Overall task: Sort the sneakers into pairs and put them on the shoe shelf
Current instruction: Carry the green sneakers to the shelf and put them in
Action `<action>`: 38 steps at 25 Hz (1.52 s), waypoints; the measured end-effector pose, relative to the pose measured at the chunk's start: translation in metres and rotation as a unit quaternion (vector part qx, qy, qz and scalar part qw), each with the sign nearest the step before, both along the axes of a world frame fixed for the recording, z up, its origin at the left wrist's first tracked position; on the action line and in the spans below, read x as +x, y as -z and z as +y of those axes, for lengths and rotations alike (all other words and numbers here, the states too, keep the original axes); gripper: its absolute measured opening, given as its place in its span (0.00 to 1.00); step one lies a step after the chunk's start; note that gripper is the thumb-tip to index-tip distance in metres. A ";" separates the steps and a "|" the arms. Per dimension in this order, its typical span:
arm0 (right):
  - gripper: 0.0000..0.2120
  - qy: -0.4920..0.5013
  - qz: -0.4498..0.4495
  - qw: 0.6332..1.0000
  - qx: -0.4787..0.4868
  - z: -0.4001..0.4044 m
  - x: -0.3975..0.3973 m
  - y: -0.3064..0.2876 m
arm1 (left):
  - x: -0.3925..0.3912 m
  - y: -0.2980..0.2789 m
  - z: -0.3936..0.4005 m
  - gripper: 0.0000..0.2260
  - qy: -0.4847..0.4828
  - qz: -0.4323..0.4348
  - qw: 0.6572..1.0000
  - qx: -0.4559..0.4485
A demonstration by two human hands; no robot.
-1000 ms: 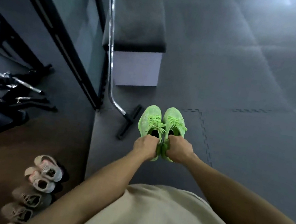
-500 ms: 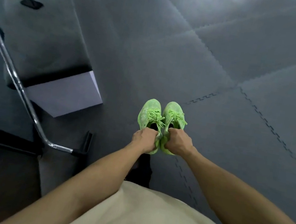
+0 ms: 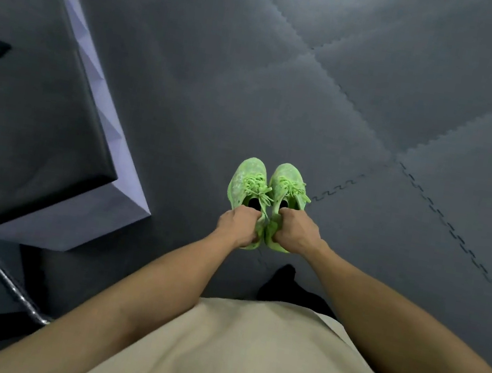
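Head view: left hand (image 3: 240, 225) grips one green sneaker (image 3: 246, 183), right hand (image 3: 295, 231) grips the other green sneaker (image 3: 287, 183). Both sneakers touch side by side above the gray floor mat (image 3: 379, 110).

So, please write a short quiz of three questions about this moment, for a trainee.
1. True or false: each hand holds one green sneaker.
2. Where do the sneakers' toes point? A) toward the person B) away from the person
3. Complete: the floor is made of interlocking foam ___.

Key:
1. True: left hand holds the left green sneaker, right hand the right green sneaker.
2. B
3. Mats.
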State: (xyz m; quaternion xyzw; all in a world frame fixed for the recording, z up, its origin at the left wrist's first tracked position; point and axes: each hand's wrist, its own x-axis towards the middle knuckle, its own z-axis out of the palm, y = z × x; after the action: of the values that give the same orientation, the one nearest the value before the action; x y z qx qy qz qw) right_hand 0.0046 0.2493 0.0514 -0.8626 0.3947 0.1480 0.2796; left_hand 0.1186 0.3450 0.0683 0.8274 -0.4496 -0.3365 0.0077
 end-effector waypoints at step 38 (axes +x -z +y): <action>0.07 -0.672 0.001 0.740 -0.028 -0.392 0.766 -0.003 | 0.571 0.005 -0.364 0.07 -0.691 0.030 0.722 -0.024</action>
State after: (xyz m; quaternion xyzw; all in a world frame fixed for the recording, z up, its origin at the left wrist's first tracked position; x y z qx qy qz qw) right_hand 0.7701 -0.1427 0.0541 -0.9113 -0.2829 0.2875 0.0832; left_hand 0.6895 -0.0186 0.0636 0.8978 0.2387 -0.2516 0.2714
